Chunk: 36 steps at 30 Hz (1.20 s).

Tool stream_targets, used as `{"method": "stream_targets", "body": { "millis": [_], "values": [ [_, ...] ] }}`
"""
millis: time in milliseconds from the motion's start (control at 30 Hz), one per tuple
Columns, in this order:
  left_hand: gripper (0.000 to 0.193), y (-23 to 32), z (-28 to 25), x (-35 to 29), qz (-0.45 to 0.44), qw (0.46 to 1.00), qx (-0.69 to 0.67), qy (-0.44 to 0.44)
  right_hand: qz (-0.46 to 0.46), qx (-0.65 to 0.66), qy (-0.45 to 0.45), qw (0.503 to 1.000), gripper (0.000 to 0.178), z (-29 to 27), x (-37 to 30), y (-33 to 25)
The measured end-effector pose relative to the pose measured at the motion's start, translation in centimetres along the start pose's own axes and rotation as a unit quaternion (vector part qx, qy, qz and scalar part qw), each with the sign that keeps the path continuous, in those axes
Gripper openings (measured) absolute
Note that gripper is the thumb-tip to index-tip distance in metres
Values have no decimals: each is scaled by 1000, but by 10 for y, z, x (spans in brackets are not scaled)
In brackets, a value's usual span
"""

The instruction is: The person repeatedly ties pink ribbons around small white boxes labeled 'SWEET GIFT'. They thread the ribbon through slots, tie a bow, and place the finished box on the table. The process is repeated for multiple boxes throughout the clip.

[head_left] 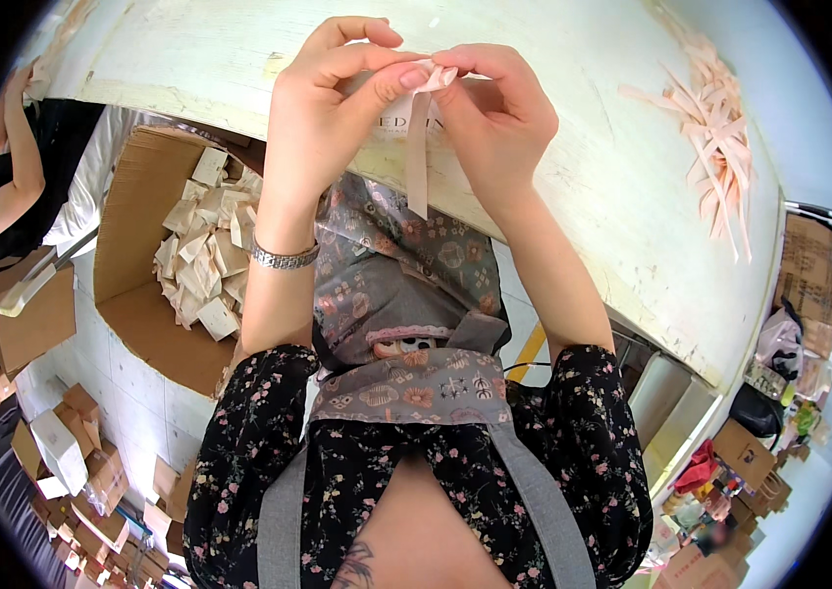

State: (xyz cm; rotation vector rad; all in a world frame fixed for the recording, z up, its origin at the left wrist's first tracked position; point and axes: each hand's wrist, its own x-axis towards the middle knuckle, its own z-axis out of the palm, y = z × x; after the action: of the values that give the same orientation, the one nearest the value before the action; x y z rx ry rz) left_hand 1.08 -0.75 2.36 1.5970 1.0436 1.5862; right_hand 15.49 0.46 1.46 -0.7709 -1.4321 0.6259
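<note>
1. Ribbon [418, 157], pale pink and narrow, sits at the upper middle of the head view, by the near edge of the bench [583, 147]. Its upper part is bunched or folded between the fingertips, while one flat tail hangs down past that edge in the view.
2. The left hand [338, 93] is clamped on the bunched part, pinching it between thumb and index finger, with another finger raised clear above.
3. The right hand [499, 118] pinches the same part from its own side, thumb below and index finger above, so that the two hands nearly meet.
4. Beneath them is a pale printed piece [394, 122], mostly hidden; whether the ribbon is joined to it cannot be told.
5. Farther right on the bench, well apart from the hands, lies a loose heap of pale pink strips [715, 137].
6. Left of the lap stands an open cardboard box [127, 240] holding many small cream pieces [202, 255], jumbled together.
7. A metal wristband [284, 259] circles the left wrist, and a grey patterned apron [406, 388] covers the lap.
8. At the far upper left, another person's bare arm [24, 142] is raised toward the bench.
</note>
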Motion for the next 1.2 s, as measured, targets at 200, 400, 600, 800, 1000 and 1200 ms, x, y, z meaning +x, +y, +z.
{"method": "stream_targets", "body": {
  "millis": [200,400,600,800,1000,1200],
  "values": [
    [8,2,-6,1,-41,999,0,-22,-120,-64,-133,982,23,-25,14,-6],
    [9,-9,3,-7,45,995,44,79,107,99,-72,987,10,-21,0,-17],
    [11,-33,22,-20,206,958,134,149,42,2,58,997,7,-7,-22,-10],
    [11,-38,31,-17,216,953,62,201,-2,129,141,982,12,6,-22,4],
    [11,-25,20,-15,181,968,73,160,28,25,100,994,12,-3,-17,-4],
    [10,-28,12,-8,203,945,36,255,111,123,150,975,12,30,-14,-14]
  ]
}}
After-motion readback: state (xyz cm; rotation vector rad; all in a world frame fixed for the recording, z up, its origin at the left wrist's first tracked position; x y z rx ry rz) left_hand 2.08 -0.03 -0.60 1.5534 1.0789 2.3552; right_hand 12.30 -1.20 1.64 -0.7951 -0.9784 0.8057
